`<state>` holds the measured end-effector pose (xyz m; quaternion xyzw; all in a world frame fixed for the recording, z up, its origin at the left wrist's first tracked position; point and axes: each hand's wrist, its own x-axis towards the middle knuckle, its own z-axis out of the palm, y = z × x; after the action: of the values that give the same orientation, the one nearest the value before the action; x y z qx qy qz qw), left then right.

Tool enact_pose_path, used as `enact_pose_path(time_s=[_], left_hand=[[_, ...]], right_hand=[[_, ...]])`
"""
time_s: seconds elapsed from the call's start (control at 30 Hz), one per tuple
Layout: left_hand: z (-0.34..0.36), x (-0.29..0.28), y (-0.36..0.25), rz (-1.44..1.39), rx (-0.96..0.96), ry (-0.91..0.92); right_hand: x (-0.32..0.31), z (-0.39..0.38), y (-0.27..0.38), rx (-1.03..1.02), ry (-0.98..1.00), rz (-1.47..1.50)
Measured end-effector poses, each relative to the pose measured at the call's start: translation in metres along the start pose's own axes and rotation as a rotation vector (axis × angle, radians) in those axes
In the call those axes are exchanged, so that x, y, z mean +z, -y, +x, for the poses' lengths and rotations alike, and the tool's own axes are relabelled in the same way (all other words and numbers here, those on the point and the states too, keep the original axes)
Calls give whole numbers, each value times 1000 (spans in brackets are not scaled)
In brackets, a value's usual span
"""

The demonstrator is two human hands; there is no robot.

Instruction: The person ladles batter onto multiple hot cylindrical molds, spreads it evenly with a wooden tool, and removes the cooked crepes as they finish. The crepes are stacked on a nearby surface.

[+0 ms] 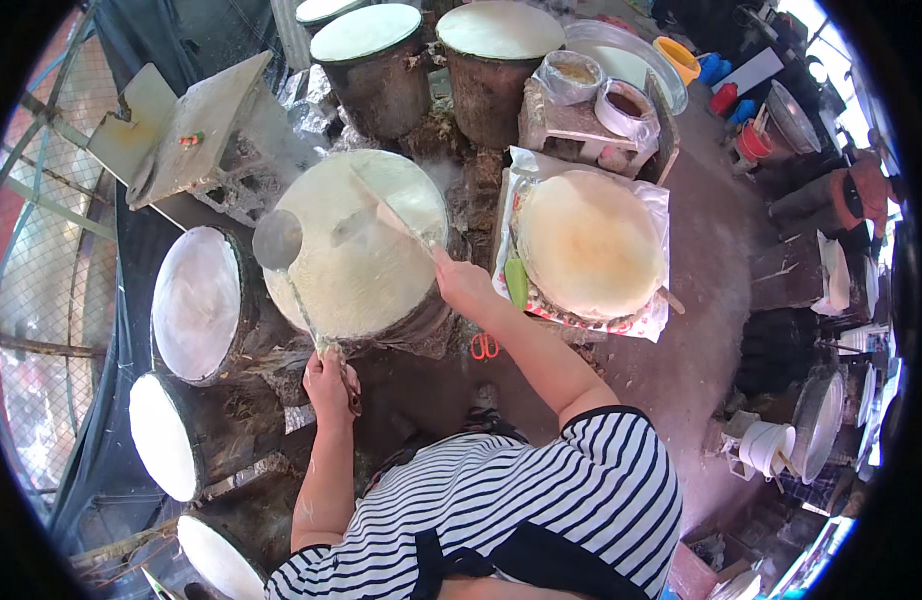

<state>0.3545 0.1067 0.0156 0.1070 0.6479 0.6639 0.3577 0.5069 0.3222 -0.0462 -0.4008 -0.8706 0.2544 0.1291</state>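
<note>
In front of me a wide round griddle (371, 300), spread with pale batter, sits on a drum-shaped stove, with some steam around it. My left hand (331, 385) is closed on the handle of a ladle (278, 240), whose dark round bowl is over the griddle's left rim. A long thin flat stick (386, 207) reaches across the pale surface from my closed right hand (463, 282), at the griddle's right edge. Whether the stick touches the batter, I cannot tell. To the right, a large round flatbread or stack of them (591, 245) lies on a cloth-covered stand.
Several more drum stoves with white round tops stand around, such as one (196, 305) at left and one (501, 30) behind. A low table (581, 125) holds plastic-lined tubs. Orange-handled scissors (484, 346) and a green elongated thing (517, 283) are near my right arm. Another person (846, 195) is at far right.
</note>
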Motion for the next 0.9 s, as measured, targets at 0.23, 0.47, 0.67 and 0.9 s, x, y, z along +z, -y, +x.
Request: enact_pose_path(time_s=[0.23, 0.47, 0.67, 0.9], left_hand=[[-4, 8, -5, -45, 9, 51], [-3, -7, 1, -38, -20, 81], [1, -11, -3, -65, -31, 119], [3, -31, -11, -44, -23, 119]], right_hand=[[7, -14, 6, 237, -32, -56], [-4, -38, 12, 232, -89, 0], [43, -42, 58, 121, -32, 19], [36, -37, 50, 94, -113, -216]])
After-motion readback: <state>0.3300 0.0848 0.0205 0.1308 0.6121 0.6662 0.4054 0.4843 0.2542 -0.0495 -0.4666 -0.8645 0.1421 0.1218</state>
